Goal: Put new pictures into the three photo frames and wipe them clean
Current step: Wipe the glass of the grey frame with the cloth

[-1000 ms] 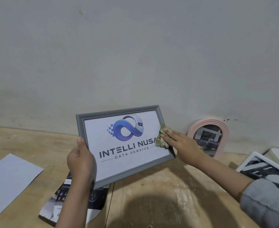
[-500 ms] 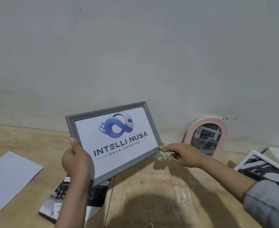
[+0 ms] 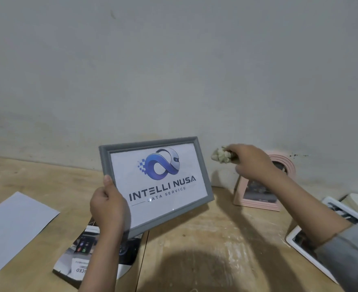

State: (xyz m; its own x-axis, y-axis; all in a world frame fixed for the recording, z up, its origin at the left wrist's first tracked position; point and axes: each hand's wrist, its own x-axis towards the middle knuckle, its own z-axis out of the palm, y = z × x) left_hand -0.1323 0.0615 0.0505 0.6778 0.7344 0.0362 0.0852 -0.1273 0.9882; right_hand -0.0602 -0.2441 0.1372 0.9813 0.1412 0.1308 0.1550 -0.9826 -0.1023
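Note:
My left hand (image 3: 108, 209) grips the lower left corner of a grey photo frame (image 3: 105, 157), held up and tilted above the wooden table. It holds a white picture with a blue logo and the words INTELLI NUSA. My right hand (image 3: 252, 163) pinches a crumpled greenish cloth (image 3: 221, 155) in the air, to the right of the frame's upper right corner and apart from it. A pink arched frame (image 3: 256, 202) leans against the wall behind my right hand. A white frame (image 3: 296, 243) lies flat at the right, partly under my sleeve.
A white sheet of paper (image 3: 11, 224) lies at the left of the wooden table (image 3: 205, 239). A printed brochure (image 3: 85, 262) lies under my left forearm. Another white-edged picture (image 3: 340, 209) lies at the far right. A grey wall (image 3: 174, 70) rises behind the table.
My right hand with the cloth left the frame's lower right edge and rose to beside its upper right corner. The frame has swung more upright and to the right.

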